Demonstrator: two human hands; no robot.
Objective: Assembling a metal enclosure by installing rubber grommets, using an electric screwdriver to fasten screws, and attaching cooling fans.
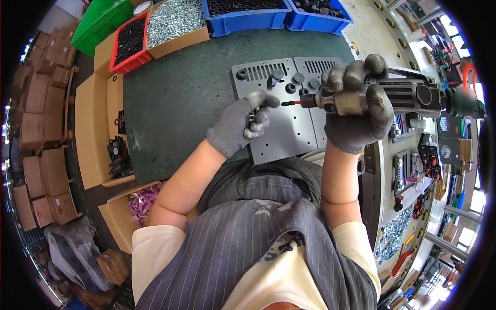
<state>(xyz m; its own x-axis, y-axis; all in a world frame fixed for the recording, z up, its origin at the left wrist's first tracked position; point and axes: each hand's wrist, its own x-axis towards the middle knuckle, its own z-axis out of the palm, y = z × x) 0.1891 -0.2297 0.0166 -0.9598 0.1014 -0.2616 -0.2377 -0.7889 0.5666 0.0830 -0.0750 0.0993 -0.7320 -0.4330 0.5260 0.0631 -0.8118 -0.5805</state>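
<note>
My right hand (pixel 357 103), in a grey glove, grips a dark power screwdriver (pixel 408 95) held sideways, its bit pointing left. A small dark piece (pixel 285 104) sits at the tip of the red bit. Close to that tip is my left hand (pixel 248 120), also gloved, its fingers curled in; small dark things partly show in the palm, too hidden to name. Beneath both hands lie two grey slotted metal panels (pixel 279 135), side by side. Several round black rubber feet (pixel 291 88) rest on the panels' far part, some upright and some tipped.
Along the far edge stand a red bin (pixel 120 66) of black screws, a cardboard box (pixel 178 45) of silver screws and blue bins (pixel 248 23) of black parts. An open carton (pixel 89 132) is at the left of the green tabletop (pixel 170 103). A conveyor line (pixel 385 181) runs along the right.
</note>
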